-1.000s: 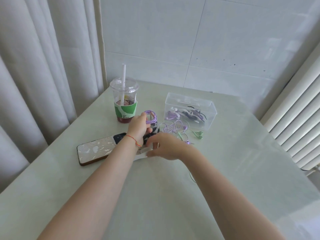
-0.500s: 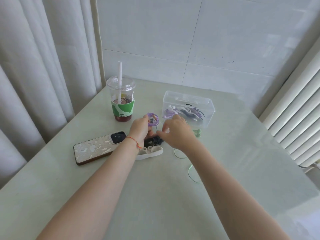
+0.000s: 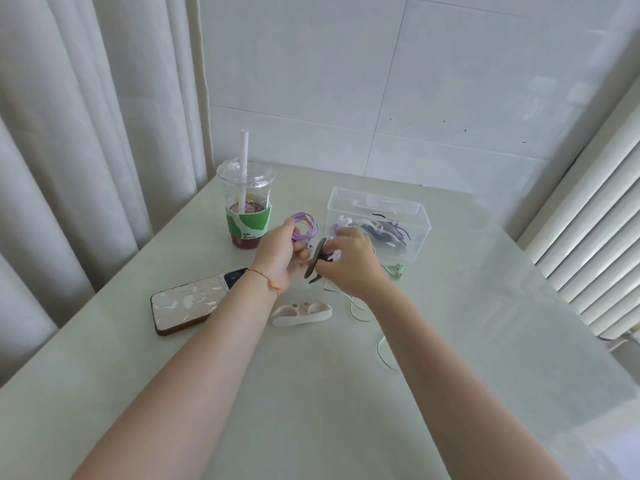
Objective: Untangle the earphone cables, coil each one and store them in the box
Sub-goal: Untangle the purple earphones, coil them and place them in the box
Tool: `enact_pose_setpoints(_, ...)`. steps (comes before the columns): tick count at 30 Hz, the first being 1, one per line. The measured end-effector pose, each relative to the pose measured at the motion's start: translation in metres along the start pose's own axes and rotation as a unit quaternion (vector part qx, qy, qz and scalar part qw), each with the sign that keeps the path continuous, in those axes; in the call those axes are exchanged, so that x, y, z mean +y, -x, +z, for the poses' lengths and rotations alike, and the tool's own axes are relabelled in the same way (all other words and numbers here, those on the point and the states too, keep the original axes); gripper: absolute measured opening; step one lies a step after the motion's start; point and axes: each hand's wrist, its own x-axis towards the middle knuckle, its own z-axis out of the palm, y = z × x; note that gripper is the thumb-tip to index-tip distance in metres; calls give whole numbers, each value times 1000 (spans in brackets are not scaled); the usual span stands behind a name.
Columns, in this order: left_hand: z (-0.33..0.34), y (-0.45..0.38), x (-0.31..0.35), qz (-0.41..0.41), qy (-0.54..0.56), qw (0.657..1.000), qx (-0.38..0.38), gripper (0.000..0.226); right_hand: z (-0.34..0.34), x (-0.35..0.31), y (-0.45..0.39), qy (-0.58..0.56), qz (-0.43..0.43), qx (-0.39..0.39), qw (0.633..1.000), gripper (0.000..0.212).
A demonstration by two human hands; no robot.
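**Two hands, one purple coil, one dark winder**

Left hand [image 3: 277, 252]: grip closed around one coiled purple earphone cable [image 3: 304, 226], raised above the pale green worktop [image 3: 311, 393].
Right hand [image 3: 349, 261]: grip pinching one dark flat cable winder [image 3: 315, 259].
One clear plastic storage box [image 3: 415, 216], far right, holds several wound cables; count unclear.
One green earphone [image 3: 394, 270] with its cable partly hidden under the right arm.
One white winder [image 3: 301, 313], one phone [image 3: 190, 303], one lidded drink cup with straw [image 3: 246, 206].
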Motion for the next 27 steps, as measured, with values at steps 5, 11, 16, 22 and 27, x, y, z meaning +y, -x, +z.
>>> enact_pose_setpoints(5,31,10,24,37,47,996,-71,36,-41,4,2,-136,-33,45,989,16)
enact_pose_setpoints(11,73,10,15,82,-36,992,-85,34,-72,32,5,-105,-53,11,993,17)
enact_pose_setpoints(16,91,3,-8,42,-60,997,-39,34,-74,51,-2,-81,-56,10,995,31)
enact_pose_setpoints(22,89,-3,-9,-41,63,996,-37,35,-70,50,-9,11,-68,-13,998,42)
enact_pose_setpoints(27,92,5,-4,-24,34,999,-10,36,-61,52,-9,-25,-78,-12,997,43)
